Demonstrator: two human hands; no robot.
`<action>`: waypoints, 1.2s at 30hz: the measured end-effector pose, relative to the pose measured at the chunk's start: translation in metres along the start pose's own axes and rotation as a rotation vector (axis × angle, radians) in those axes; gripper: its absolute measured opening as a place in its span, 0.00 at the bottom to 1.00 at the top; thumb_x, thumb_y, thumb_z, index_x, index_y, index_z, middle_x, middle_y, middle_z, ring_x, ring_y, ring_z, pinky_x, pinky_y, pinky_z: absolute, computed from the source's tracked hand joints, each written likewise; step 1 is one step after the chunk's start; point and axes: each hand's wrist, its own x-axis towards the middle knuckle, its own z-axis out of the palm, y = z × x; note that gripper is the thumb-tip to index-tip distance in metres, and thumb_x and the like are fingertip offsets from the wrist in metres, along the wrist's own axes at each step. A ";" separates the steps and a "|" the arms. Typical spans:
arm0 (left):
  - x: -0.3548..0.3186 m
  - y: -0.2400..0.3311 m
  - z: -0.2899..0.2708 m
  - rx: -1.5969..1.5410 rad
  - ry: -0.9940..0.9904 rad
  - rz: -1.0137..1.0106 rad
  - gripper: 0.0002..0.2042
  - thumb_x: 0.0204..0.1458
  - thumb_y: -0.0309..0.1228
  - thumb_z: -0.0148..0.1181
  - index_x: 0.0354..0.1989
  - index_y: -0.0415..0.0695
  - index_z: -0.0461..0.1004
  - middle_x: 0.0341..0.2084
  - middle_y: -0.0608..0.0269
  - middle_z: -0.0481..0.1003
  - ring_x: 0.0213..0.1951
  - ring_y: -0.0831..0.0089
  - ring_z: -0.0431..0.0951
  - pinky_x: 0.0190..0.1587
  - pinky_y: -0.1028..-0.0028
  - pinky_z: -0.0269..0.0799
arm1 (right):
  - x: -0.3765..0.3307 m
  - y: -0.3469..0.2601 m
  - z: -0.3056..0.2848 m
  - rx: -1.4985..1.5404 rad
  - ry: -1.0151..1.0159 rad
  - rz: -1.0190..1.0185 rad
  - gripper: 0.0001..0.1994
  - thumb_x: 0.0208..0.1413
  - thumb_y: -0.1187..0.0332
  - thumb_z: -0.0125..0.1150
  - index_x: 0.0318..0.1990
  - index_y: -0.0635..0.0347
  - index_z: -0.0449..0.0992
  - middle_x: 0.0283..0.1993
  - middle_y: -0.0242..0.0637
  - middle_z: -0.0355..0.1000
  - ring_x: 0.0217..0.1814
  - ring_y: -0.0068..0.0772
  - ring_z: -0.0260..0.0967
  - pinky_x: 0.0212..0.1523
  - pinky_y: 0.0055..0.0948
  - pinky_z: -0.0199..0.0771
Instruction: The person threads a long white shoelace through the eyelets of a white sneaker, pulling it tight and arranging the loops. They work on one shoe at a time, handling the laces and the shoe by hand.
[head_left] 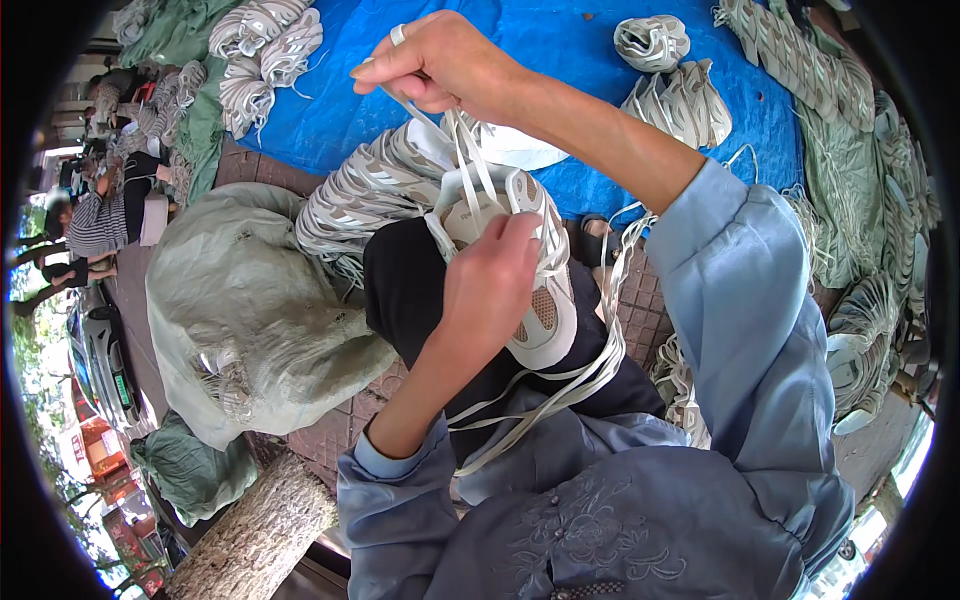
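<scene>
A white and beige sneaker [541,318] rests on my dark-trousered lap, its toe pointing toward me. My left hand [489,285] is closed at its lacing, fingers curled over the upper and tongue; the fingertips are partly hidden. Raised above the far end of the shoe, my right hand [440,65] pinches a white shoelace [466,150], which runs taut down to the shoe. A ring sits on one right finger. A bundle of loose white laces [612,350] hangs over my lap, beside the shoe's right side.
Nested rows of similar sneakers [375,190] stand just beyond my knee. More sneaker stacks [690,105] lie on a blue tarp [390,35] and along the right. A pale woven sack [255,300] bulges at my left, above a log [255,530]. People [100,220] sit farther left.
</scene>
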 end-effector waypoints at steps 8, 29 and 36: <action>-0.056 -0.014 -0.015 0.254 0.011 -0.146 0.07 0.37 0.26 0.60 0.26 0.42 0.70 0.23 0.61 0.70 0.26 0.63 0.72 0.27 0.70 0.68 | 0.002 0.001 0.012 -0.051 -0.054 -0.059 0.10 0.40 0.66 0.62 0.22 0.65 0.75 0.09 0.25 0.53 0.09 0.14 0.43 0.10 0.19 0.41; -0.066 -0.064 -0.064 -0.259 -0.301 -0.339 0.02 0.39 0.20 0.54 0.21 0.39 0.68 0.22 0.63 0.68 0.22 0.73 0.70 0.24 0.76 0.65 | 0.019 0.014 0.002 0.004 -0.005 0.024 0.10 0.48 0.69 0.55 0.23 0.70 0.71 0.08 0.27 0.53 0.07 0.16 0.45 0.09 0.20 0.41; -0.059 -0.054 -0.044 0.171 -0.073 -0.212 0.05 0.35 0.18 0.52 0.19 0.41 0.64 0.20 0.61 0.66 0.23 0.61 0.70 0.25 0.67 0.66 | 0.012 -0.002 0.018 0.114 -0.051 0.106 0.11 0.47 0.68 0.57 0.24 0.71 0.71 0.08 0.28 0.53 0.08 0.16 0.45 0.08 0.19 0.41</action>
